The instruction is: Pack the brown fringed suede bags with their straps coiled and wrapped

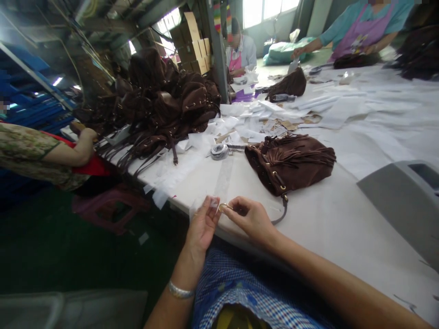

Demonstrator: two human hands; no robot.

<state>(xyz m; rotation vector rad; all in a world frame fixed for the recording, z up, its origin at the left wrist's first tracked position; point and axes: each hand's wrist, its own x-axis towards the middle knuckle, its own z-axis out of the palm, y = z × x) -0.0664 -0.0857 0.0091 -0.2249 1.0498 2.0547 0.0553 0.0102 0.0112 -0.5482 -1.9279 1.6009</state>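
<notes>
Near the table's front edge, my left hand (203,225) pinches a thin, clear plastic wrapping (195,206) between thumb and fingers. Right beside it, my right hand (252,219) grips a small gold-coloured ring (223,207) at its fingertips, close to the left fingertips. A brown fringed bag (298,162) lies on its side beyond my right hand, its open end toward the left. Its dark strap (284,211) hangs down behind my right hand. A grey coil (219,151) lies left of the bag.
Brown bags (171,96) are piled at the back left. Paper scraps (254,119) cover the table's middle. A grey machine (398,196) stands at the right. One person (30,155) is at the left, others across the table. A pink stool (109,208) stands below.
</notes>
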